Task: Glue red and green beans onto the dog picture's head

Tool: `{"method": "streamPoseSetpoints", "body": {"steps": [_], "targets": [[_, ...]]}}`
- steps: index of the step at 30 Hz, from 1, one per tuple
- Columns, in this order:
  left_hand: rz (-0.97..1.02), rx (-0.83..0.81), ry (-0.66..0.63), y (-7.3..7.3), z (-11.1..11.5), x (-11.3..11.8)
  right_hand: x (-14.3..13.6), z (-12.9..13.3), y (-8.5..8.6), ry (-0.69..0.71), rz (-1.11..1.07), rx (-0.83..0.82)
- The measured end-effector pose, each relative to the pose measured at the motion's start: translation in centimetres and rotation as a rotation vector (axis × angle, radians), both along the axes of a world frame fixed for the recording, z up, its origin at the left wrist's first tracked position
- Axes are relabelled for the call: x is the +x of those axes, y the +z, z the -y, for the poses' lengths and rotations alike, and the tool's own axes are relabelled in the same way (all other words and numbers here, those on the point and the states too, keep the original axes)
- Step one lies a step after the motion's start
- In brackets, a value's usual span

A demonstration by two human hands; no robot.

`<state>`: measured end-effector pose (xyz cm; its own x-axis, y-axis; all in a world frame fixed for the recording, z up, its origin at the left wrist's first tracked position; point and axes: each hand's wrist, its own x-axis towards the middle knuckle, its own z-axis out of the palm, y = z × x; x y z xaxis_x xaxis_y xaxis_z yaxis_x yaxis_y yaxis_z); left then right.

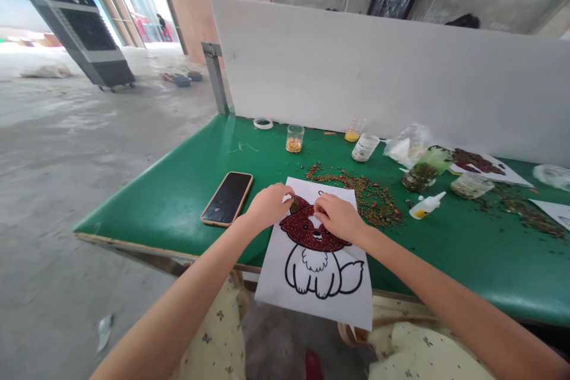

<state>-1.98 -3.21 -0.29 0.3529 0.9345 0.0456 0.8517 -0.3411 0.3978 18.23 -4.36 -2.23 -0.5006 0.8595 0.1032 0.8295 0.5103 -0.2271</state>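
Note:
A white sheet (276,273) with a black-outlined animal drawing lies over the table's front edge. The animal's head (329,240) is covered in dark red grains, while its body and tail are bare paper. My left hand (269,205) rests at the sheet's upper left, by the ear, its fingers pinched together; anything between them is too small to make out. Over the right part of the head is my right hand (336,214), fingertips closed together near the forehead, their contents hidden. Red and green grains (374,199) are scattered just beyond the sheet.
On the green table (178,178), a phone (227,198) lies left of the sheet. Behind are a cup of corn kernels (294,139) and a clear cup (365,148). To the right are a glue bottle (426,206), a tipped green jar (427,169) and another decorated sheet (512,172).

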Motion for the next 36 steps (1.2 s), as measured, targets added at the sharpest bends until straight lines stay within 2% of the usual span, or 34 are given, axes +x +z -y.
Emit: {"method": "streamPoseSetpoints", "body": {"steps": [6,9,13,17,24,32,36], "targets": [[-0.012,-0.008,-0.005,-0.1,-0.2,-0.1,1.7,-1.8,0.8,-0.125,-0.018,0.118],[-0.009,-0.010,-0.010,-0.1,-0.2,-0.1,4.6,-4.4,0.6,-0.244,0.036,0.180],[0.019,-0.005,-0.004,-0.2,-0.1,0.0,9.8,-7.9,0.2,-0.465,0.070,0.223],[0.034,-0.003,0.004,-0.4,-0.3,0.0,12.7,-9.5,0.1,-0.577,0.057,0.244],[0.008,0.019,-0.013,-0.8,-0.5,0.1,12.2,-11.1,-0.2,-0.565,-0.002,0.158],[0.041,-0.032,0.042,-0.6,-0.4,0.2,12.7,-12.7,-0.5,-0.676,-0.124,0.114],[0.036,-0.035,0.028,-0.7,-0.5,0.2,12.7,-12.6,-0.5,-0.697,-0.100,0.123]]}}
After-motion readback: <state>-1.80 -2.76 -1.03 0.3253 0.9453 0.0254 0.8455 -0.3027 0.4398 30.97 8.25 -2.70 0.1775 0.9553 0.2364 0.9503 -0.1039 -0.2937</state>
